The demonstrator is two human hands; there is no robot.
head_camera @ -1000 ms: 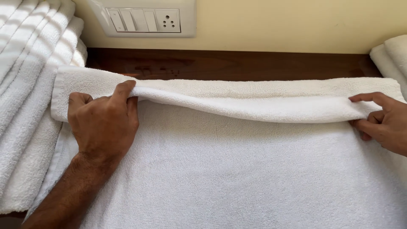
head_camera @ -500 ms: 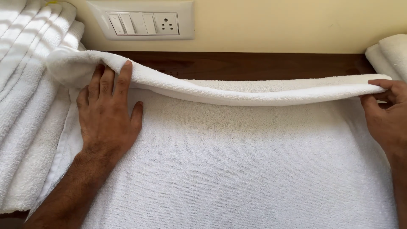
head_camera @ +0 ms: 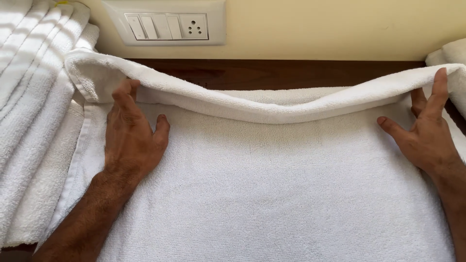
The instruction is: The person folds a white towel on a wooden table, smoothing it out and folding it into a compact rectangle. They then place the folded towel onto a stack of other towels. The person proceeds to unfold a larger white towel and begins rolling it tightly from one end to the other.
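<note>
Head-camera view: a white terry-cloth towel (head_camera: pixel 272 194) is being spread flat over a dark wooden desk (head_camera: pixel 291 73), its far edge being lifted into a long, sagging roll that is running from the left side of the desk to the right. The left hand (head_camera: pixel 131 136) is being pressed flat on the cloth, fingers extended and tucked under the raised fold near the towel's far-left corner; nothing is being pinched there. The right hand (head_camera: pixel 427 131) is being held open and splayed at the far-right corner, fingertips propping the fold from beneath. The cloth is judged soft, light and limp, drooping wherever it is unsupported, so the two far corners are judged the best holds. Room is being limited at the far edge by a cream wall with a white switch plate (head_camera: pixel 167 22). A heap of striped white towels (head_camera: pixel 29 97) is crowding the left edge, and another folded white cloth (head_camera: pixel 449 53) is lying at the far-right corner.
</note>
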